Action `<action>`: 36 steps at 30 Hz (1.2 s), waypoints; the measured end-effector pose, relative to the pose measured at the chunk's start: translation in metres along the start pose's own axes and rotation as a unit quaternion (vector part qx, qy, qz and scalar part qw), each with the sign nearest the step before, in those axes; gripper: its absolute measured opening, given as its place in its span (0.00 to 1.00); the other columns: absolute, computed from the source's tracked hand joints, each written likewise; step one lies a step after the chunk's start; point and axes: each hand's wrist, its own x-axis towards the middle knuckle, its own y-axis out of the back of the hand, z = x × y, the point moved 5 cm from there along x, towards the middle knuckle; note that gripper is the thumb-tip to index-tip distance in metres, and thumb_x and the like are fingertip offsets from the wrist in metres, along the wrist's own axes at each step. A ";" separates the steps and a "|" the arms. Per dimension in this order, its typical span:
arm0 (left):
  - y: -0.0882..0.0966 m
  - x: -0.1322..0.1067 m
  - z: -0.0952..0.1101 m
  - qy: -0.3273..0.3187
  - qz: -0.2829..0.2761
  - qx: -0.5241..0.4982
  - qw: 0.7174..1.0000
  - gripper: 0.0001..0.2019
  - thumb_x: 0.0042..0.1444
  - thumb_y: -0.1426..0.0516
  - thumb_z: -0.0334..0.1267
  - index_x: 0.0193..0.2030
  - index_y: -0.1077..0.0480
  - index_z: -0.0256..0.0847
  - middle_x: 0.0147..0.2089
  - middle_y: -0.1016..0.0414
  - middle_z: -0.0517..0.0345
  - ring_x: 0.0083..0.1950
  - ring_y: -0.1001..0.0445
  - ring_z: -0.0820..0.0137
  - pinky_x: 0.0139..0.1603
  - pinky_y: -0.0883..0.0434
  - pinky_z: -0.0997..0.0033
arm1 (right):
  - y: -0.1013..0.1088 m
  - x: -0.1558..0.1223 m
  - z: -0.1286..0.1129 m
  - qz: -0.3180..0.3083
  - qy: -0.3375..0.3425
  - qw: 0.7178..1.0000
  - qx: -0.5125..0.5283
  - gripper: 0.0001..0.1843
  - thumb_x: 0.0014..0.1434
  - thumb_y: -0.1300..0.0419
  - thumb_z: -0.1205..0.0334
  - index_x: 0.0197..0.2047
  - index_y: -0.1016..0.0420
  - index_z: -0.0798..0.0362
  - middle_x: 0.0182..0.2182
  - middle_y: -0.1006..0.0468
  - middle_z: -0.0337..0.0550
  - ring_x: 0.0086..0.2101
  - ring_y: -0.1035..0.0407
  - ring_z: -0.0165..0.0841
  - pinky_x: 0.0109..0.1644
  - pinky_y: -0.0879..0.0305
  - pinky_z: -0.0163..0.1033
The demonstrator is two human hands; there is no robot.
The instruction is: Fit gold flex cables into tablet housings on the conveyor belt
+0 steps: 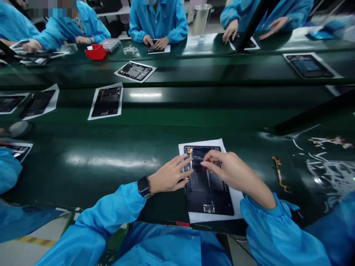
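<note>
A black tablet housing (208,195) with exposed inner parts lies on a white sheet (239,207) on the bench in front of me. My left hand (171,174), a watch on its wrist, rests with fingers spread at the housing's left edge, over an orange flex cable (190,152). Above the housing's middle, my right hand (229,168) has thumb and index finger pinched together. What sits in that pinch is too small to make out. To the right lies a loose flex cable (280,173) on the green bench.
Clear plastic strips (332,173) and a pile of flex cables (331,141) lie at the right. A dark post (313,114) slants in there. Across the green line (177,122), other tablets (107,101) lie on sheets, and co-workers (158,22) sit opposite near a red bin (95,52).
</note>
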 end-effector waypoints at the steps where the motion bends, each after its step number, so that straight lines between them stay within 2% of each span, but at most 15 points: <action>1: -0.001 -0.001 0.000 0.002 0.000 -0.005 1.000 0.20 0.65 0.47 0.41 0.61 0.34 0.37 0.72 0.51 0.40 0.74 0.57 0.49 0.70 0.45 0.45 | -0.004 -0.005 0.003 0.006 -0.007 1.000 0.007 0.09 0.65 0.45 0.56 0.36 0.29 0.50 0.25 0.25 0.36 0.26 0.31 0.32 0.31 0.40 0.36; 5: 0.000 -0.003 0.000 -0.015 0.009 -0.041 0.999 0.18 0.65 0.47 0.42 0.59 0.32 0.39 0.74 0.56 0.44 0.75 0.60 0.49 0.71 0.48 0.44 | -0.022 -0.021 0.014 0.045 -0.020 0.999 0.023 0.07 0.67 0.48 0.58 0.42 0.31 0.49 0.29 0.24 0.38 0.29 0.29 0.33 0.33 0.37 0.36; 8: 0.001 -0.005 -0.001 -0.025 0.023 -0.070 0.997 0.16 0.64 0.45 0.39 0.56 0.29 0.40 0.74 0.55 0.45 0.74 0.60 0.48 0.71 0.49 0.43 | -0.037 -0.028 0.017 0.067 -0.020 0.998 0.005 0.07 0.67 0.48 0.62 0.46 0.32 0.49 0.35 0.23 0.41 0.34 0.27 0.35 0.37 0.35 0.38; 11: 0.000 -0.009 -0.003 -0.010 0.052 -0.120 0.991 0.14 0.64 0.45 0.38 0.55 0.29 0.40 0.72 0.49 0.44 0.74 0.55 0.52 0.71 0.47 0.43 | -0.052 -0.031 0.012 0.065 -0.005 0.997 -0.051 0.07 0.67 0.50 0.64 0.46 0.32 0.50 0.37 0.22 0.44 0.35 0.27 0.37 0.38 0.34 0.40; 14: 0.001 -0.015 -0.009 0.043 0.100 -0.187 0.976 0.15 0.64 0.46 0.36 0.56 0.32 0.39 0.67 0.40 0.44 0.71 0.45 0.58 0.69 0.40 0.48 | -0.065 -0.029 0.003 0.050 0.014 0.991 -0.126 0.08 0.67 0.51 0.68 0.43 0.32 0.52 0.36 0.22 0.46 0.34 0.26 0.38 0.36 0.34 0.39; 19: 0.000 -0.023 -0.014 0.067 0.118 -0.221 0.966 0.15 0.64 0.47 0.34 0.57 0.35 0.38 0.64 0.36 0.44 0.68 0.40 0.60 0.67 0.35 0.51 | -0.074 -0.023 -0.011 0.021 0.044 0.975 -0.219 0.09 0.65 0.51 0.73 0.42 0.32 0.54 0.33 0.23 0.46 0.31 0.27 0.37 0.31 0.38 0.36; 26: -0.001 -0.023 -0.014 0.059 0.107 -0.197 0.973 0.14 0.64 0.47 0.35 0.56 0.36 0.36 0.64 0.37 0.42 0.69 0.42 0.58 0.68 0.37 0.52 | -0.079 -0.022 -0.019 -0.001 0.076 0.963 -0.257 0.10 0.63 0.50 0.77 0.41 0.32 0.55 0.31 0.24 0.45 0.29 0.28 0.35 0.29 0.40 0.36; 28: -0.002 -0.023 -0.013 0.062 0.103 -0.195 0.973 0.18 0.64 0.45 0.39 0.59 0.38 0.36 0.65 0.39 0.41 0.69 0.43 0.57 0.68 0.37 0.50 | -0.080 -0.022 -0.018 0.004 0.075 0.965 -0.251 0.10 0.64 0.51 0.75 0.41 0.32 0.54 0.32 0.23 0.45 0.29 0.28 0.35 0.29 0.39 0.36; 32: -0.003 -0.022 -0.012 0.064 0.097 -0.196 0.974 0.34 0.58 0.39 0.50 0.64 0.46 0.34 0.66 0.41 0.37 0.71 0.46 0.54 0.69 0.39 0.50 | -0.085 -0.022 -0.017 0.033 0.072 0.968 -0.237 0.09 0.66 0.51 0.72 0.44 0.31 0.55 0.35 0.22 0.48 0.30 0.26 0.35 0.29 0.36 0.36; 36: -0.007 -0.021 -0.010 0.063 0.087 -0.190 0.976 0.40 0.56 0.37 0.50 0.67 0.51 0.34 0.67 0.43 0.35 0.72 0.48 0.53 0.70 0.42 0.49 | -0.088 -0.025 -0.015 0.054 0.086 0.970 -0.222 0.11 0.67 0.53 0.72 0.46 0.31 0.55 0.36 0.22 0.49 0.32 0.26 0.37 0.32 0.33 0.38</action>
